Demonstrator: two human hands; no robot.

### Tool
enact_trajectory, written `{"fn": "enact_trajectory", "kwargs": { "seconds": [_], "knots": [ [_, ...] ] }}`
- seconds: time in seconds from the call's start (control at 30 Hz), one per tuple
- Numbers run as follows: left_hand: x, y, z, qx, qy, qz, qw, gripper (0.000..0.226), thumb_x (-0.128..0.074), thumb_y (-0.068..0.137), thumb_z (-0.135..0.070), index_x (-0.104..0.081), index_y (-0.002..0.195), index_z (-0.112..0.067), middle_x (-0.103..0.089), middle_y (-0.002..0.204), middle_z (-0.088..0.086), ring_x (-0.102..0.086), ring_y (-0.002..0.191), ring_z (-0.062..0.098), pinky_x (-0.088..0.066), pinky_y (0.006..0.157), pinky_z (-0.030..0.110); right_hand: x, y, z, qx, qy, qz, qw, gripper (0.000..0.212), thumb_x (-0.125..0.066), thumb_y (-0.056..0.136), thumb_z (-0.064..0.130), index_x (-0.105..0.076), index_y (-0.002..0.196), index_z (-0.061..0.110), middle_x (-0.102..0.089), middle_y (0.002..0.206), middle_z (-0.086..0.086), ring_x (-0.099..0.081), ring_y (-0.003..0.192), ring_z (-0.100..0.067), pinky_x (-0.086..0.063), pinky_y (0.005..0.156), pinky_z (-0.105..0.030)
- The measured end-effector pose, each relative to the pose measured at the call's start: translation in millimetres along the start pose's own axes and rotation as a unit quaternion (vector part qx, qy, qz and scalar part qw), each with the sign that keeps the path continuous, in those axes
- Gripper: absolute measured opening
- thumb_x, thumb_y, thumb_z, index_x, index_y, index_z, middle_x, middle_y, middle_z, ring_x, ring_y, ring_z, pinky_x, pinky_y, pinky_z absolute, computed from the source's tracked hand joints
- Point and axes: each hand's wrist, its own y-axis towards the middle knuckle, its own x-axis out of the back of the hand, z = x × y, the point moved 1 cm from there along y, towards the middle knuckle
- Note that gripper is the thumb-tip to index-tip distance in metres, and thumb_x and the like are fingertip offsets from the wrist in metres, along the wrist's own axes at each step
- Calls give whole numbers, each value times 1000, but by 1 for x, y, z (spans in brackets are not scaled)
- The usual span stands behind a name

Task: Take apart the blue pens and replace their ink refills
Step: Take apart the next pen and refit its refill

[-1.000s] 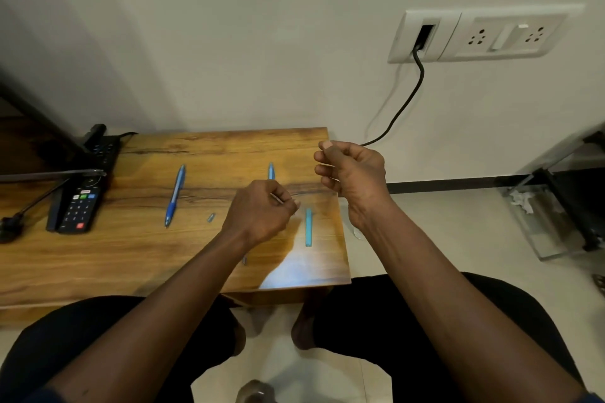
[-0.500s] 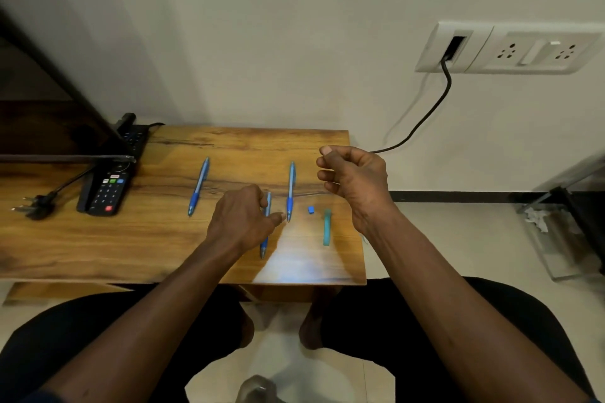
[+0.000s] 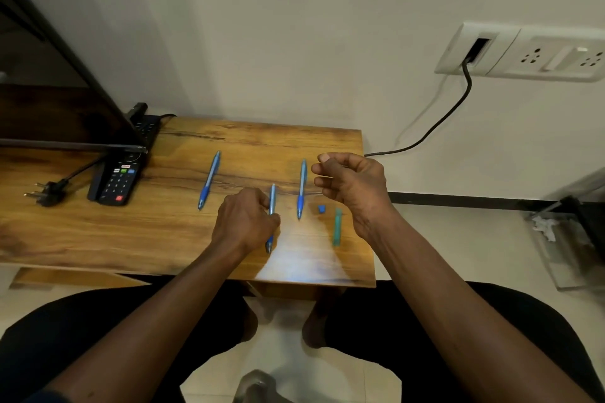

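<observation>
On the brown wooden worktop [image 3: 98, 232], the left hand [image 3: 244, 222] grips the middle blue plastic pen [image 3: 272, 196]. The right hand [image 3: 352, 183] hovers with its fingers curled; whether it holds anything, I cannot tell. The left blue pen [image 3: 209, 180], right blue pen [image 3: 302, 186], teal plastic tube [image 3: 337, 227] and small blue piece [image 3: 321, 209] lie alongside.

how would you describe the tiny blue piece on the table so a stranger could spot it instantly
Start at the wooden table and go to its right end. There, between the rightmost blue pen and the teal tube, lies the small blue piece. It is the only short, blocky thing among long thin ones.
</observation>
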Motion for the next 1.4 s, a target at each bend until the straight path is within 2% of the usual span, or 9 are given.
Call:
{"fn": "enact_trajectory", "kwargs": {
  "seconds": [0.13,0.23,0.33,0.43,0.53,0.63,0.77,0.97,1.4],
  "knots": [
    [12,-6,-5,-59,-51,-23,997,14,-77,91,-21,-70,102,-25,-71,78,-10,-68,76,3,-54,68,26,-5,-1,3,-1,13,9,1000,11,-73,96,17,-74,100,7,-80,93,-9,-73,77,-18,-60,70,-29],
    [22,-9,-10,-115,-112,-40,986,16,-76,93,-21,-69,101,-32,-71,85,-15,-69,81,1,-57,72,26,-12,-3,8,17,13,12,1000,14,-72,96,16,-73,103,4,-80,92,-11,-73,75,-19,-61,70,-29],
    [31,-11,-9,-164,-151,-62,973,22,-73,96,-16,-75,112,-31,-70,94,-22,-68,92,-5,-53,76,16,-17,-5,12,58,-10,18,998,17,-71,97,18,-71,106,3,-80,92,-11,-76,80,-25,-62,75,-33],
    [39,-12,-4,-197,-166,-89,962,26,-71,97,-14,-76,118,-30,-70,102,-25,-68,98,-4,-55,81,19,-22,-8,16,85,-19,39,995,17,-67,100,17,-68,107,2,-80,93,-11,-78,82,-30,-63,73,-34],
    [43,-11,3,-207,-172,-106,957,26,-71,97,-14,-77,118,-29,-72,103,-24,-69,97,-2,-58,83,22,-29,-12,17,108,-36,71,991,16,-65,102,17,-66,106,2,-80,93,-12,-79,80,-29,-64,73,-35],
    [44,-9,10,-219,-158,-113,956,27,-70,97,-15,-76,120,-29,-75,106,-17,-70,98,0,-62,84,32,-36,-15,16,132,-62,97,985,15,-63,102,15,-65,104,0,-79,92,-13,-79,82,-29,-64,77,-37],
    [48,-10,16,-222,-155,-108,957,28,-70,97,-14,-75,120,-30,-75,107,-18,-69,100,-2,-63,85,37,-43,-18,12,153,-90,112,978,12,-64,101,12,-67,103,0,-80,90,-11,-79,85,-25,-64,81,-39],
    [51,-12,17,-226,-148,-104,957,29,-70,97,-16,-75,119,-33,-72,103,-24,-68,98,-4,-63,85,35,-47,-18,10,180,-120,106,970,8,-67,99,12,-70,100,4,-79,89,-8,-79,84,-20,-64,81,-37],
    [50,-12,20,-231,-131,-102,959,24,-71,97,-18,-76,117,-30,-76,105,-14,-69,99,1,-62,86,41,-47,-18,8,171,-122,110,971,9,-70,97,13,-72,99,4,-79,87,-9,-79,82,-22,-65,81,-42]
  ]
}}
